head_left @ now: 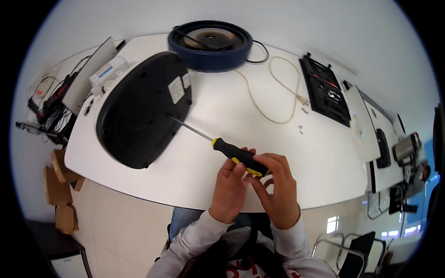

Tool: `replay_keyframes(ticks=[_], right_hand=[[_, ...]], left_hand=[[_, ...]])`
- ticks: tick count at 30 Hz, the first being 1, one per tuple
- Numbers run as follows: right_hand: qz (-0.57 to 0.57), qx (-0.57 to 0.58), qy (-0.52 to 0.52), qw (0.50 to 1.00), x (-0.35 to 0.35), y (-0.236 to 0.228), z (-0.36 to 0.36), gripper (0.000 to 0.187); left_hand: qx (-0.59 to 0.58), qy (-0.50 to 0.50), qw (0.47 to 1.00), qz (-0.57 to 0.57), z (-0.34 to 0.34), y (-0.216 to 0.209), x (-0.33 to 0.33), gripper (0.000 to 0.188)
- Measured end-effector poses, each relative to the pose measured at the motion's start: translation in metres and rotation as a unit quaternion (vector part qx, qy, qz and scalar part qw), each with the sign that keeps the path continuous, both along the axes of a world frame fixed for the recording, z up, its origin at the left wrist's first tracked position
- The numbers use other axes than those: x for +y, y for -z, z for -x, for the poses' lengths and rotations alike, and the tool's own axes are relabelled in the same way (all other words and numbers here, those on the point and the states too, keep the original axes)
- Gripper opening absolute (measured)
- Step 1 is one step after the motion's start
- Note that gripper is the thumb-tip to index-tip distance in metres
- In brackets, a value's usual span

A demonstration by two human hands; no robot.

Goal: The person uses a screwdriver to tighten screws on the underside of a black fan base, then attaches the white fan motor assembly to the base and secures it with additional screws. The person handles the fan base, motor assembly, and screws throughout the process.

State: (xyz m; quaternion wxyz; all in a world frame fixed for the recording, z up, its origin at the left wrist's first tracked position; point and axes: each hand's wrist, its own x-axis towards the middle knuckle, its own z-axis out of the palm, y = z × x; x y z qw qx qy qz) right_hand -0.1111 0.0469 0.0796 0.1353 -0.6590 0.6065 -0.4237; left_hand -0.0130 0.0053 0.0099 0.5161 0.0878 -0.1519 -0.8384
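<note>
A screwdriver [241,156] with a black and yellow handle is held by both my hands over the front of the white table. My left hand [230,189] grips the handle from below, fingers closed round it. Curled over the handle's end, my right hand [279,187] holds it between thumb and fingers. The long metal shaft points up and left, its tip at a black plastic base [139,109], near the right side. That base is broad and rounded, with pale labels, and leans or lies on the left of the table. Whether the tip sits in a hole cannot be made out.
A round dark blue appliance body [211,58] with a black cord stands at the back. A cream cable [252,99] with a plug loops across the table [222,116]. Several small screws [301,129] lie near an open black tool case [324,88]. Cardboard boxes [60,185] stand at left.
</note>
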Motion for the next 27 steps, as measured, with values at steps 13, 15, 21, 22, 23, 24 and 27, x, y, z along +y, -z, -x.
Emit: replay_keyframes(ticks=[13,15,21,22,23,24,27], right_hand=[[-0.026,-0.093,0.053,0.994,0.012,0.020,-0.007,0.034],[-0.077,-0.185,0.057,0.978,0.017,0.026,-0.006,0.032],[-0.013,-0.015,0.066,0.998,0.025,0.014,0.004,0.033],[-0.019,0.002,0.058,0.998,0.029,0.013,0.008,0.034],[-0.015,0.018,0.046,0.999,0.035,0.014,0.013,0.037],[-0.045,0.014,0.021,0.999,0.042,0.015,0.015,0.037],[-0.111,0.007,-0.025,0.994,0.049,0.015,0.024,0.034]], left_hand=[[-0.036,-0.010,0.999,0.001,-0.002,0.003,0.006,0.041],[-0.083,-0.020,0.996,0.022,-0.003,0.001,0.007,0.040],[-0.143,0.001,0.987,0.067,-0.001,-0.006,0.009,0.039],[-0.164,0.007,0.983,0.085,-0.001,-0.008,0.011,0.037],[-0.139,0.008,0.989,0.052,-0.001,-0.013,0.014,0.036],[-0.113,0.009,0.993,0.020,-0.003,-0.018,0.017,0.036],[-0.115,0.004,0.993,0.013,-0.016,-0.007,0.019,0.038]])
